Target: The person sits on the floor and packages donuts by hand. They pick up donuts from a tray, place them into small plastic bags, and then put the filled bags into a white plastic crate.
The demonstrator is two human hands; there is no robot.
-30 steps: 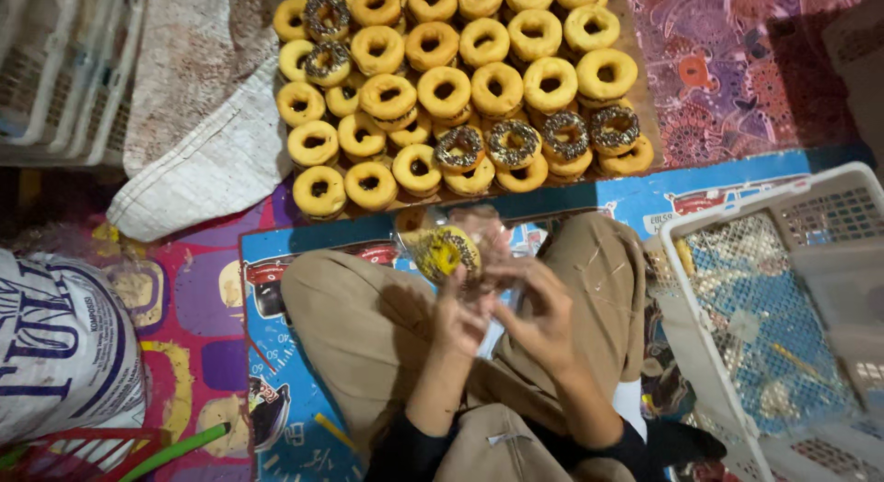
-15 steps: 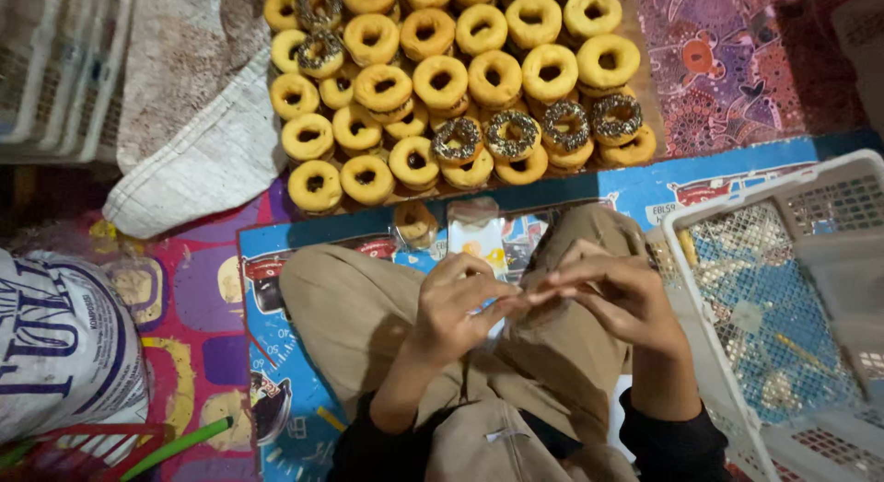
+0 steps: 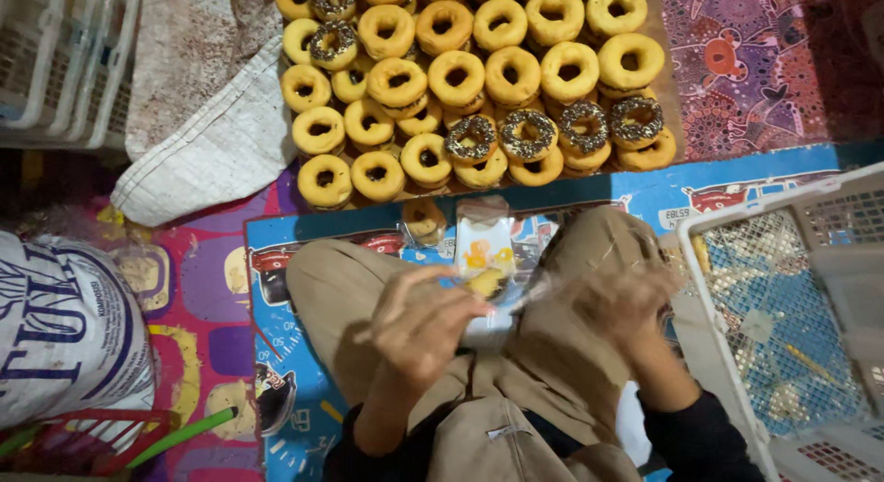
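Left hand [image 3: 419, 321] is pinching a clear bag [image 3: 488, 261]; right hand [image 3: 626, 302], blurred at three o'clock, is perhaps gripping its other end; donuts [image 3: 479, 77] lying at twelve.

A clear plastic bag [image 3: 488, 284] with yellow print, held over the lap.

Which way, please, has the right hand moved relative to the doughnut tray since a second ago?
Yes: the right hand has swung rightward, away from the left hand, toward the white basket, no nearer the doughnut tray.

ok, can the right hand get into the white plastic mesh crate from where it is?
Probably yes: the right hand is beside the white plastic mesh crate, whose top is open, with nothing between them.
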